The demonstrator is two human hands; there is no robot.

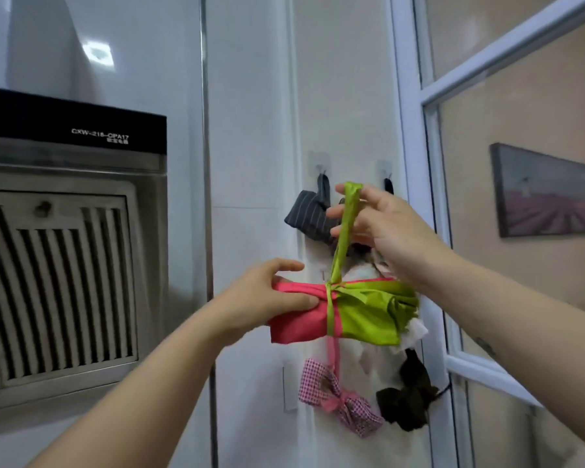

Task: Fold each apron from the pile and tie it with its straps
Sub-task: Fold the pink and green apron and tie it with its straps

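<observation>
Apron bundle (368, 315) sits gripped in the left hand (267, 298) while the right hand (382, 224) pinches its green strap (343, 238).

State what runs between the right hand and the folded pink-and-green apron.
A green strap, from the right hand down to the knot on the apron; head view.

At centre frame, coral pink on the left half and lime green on the right of the folded apron (298, 325), with a lime green strap (345, 231) above, a pink strap (333, 352) below. Behind, charcoal with thin pale stripes on the upper bundle (306, 214); lower down, pink-and-white gingham on the checked bundle (318, 386), plain dark brown on the lower right bundle (406, 403). At left, black over silver on the range hood (31, 123).
</observation>
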